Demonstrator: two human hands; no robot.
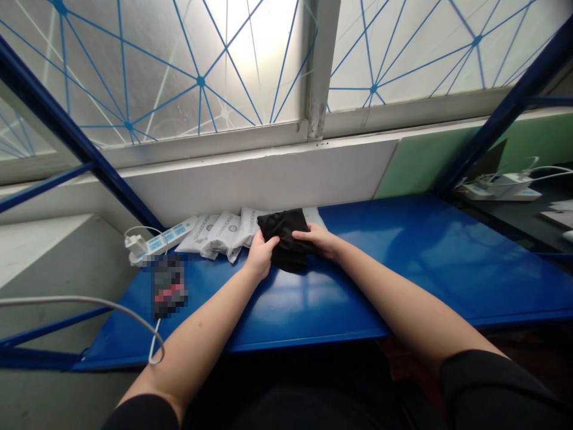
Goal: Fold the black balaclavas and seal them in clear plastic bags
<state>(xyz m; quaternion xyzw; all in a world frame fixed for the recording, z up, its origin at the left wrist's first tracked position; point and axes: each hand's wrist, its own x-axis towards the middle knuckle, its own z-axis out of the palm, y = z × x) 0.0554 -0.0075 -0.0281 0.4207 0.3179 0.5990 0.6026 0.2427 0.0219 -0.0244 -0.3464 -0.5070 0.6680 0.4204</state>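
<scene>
Black fabric bundle [284, 240] pinched between both hands, near back edge of blue steel bench [403, 257], probably to keep its folds together. Left hand [262, 254] closed on its left side, right hand [317, 237] fingers closed over its right side; palms down, forearms angled inward from front edge. White printed packets [219, 233] overlapping along back edge, just behind. Power strip [165, 240] toward back-left corner, pixelated object [169, 285] nearby.

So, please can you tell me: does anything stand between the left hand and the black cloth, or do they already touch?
Nothing visible stands in the way. The left hand is directly on the black cloth, and the right hand touches it from the other side. The white packets lie behind the cloth, not between.
</scene>
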